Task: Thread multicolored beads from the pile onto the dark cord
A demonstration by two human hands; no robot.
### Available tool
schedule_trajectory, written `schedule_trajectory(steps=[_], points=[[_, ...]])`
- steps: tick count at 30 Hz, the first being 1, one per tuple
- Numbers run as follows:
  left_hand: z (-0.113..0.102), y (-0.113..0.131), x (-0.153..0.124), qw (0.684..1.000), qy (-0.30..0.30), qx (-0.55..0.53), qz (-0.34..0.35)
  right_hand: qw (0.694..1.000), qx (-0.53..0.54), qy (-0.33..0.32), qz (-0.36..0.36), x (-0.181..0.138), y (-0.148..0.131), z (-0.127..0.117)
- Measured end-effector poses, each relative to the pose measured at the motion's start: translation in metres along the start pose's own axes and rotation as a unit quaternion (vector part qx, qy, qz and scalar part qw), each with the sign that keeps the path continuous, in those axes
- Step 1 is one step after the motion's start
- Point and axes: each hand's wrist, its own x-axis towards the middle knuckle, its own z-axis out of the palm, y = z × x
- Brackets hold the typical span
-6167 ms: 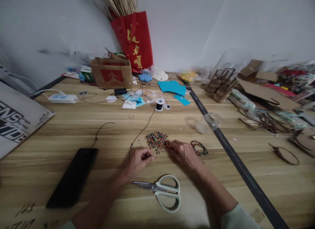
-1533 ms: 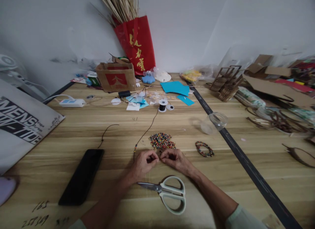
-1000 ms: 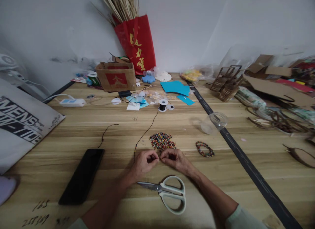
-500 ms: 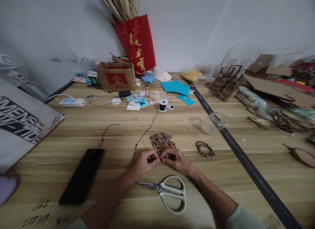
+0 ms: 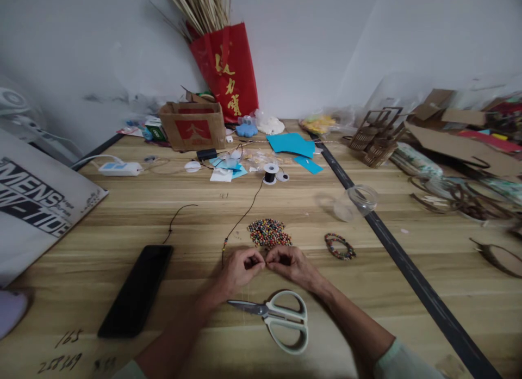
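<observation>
My left hand (image 5: 238, 270) and my right hand (image 5: 290, 263) rest on the wooden table (image 5: 122, 216), fingertips pinched together and meeting just below a pile of small coloured beads (image 5: 268, 233). The left pinch holds the end of a thin black cord (image 5: 240, 216) that runs up to a spool (image 5: 269, 173); a few beads sit on the cord near the hand. What the right pinch holds is too small to make out. A finished bead bracelet (image 5: 340, 246) lies to the right.
Pale-handled scissors (image 5: 277, 318) lie just below my hands. A black phone (image 5: 136, 290) lies left, a clear plastic cup (image 5: 354, 200) right of the beads. A red bag (image 5: 226, 69), cardboard box (image 5: 192, 125), blue paper (image 5: 291, 144) and craft clutter (image 5: 448, 150) fill the back and right.
About six seconds ago my right hand was at the bead pile; it has come back to meet the left hand. Over the last second both hands stay still.
</observation>
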Motion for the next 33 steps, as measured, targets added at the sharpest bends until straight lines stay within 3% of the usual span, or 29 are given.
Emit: schedule_trajectory(steps=[14,23,33], points=[[-0.006,-0.007,0.000,0.995,-0.052,-0.077,-0.028,1.000,0.000,-0.001,-0.008,0.000,-0.001,-0.002],[-0.004,-0.018,0.005,0.985,-0.022,-0.162,-0.046,1.000,-0.004,0.003,-0.004,0.001,0.002,-0.003],[-0.005,-0.010,0.005,0.988,-0.008,-0.134,-0.075,1.000,0.022,0.012,0.008,0.001,0.004,-0.001]])
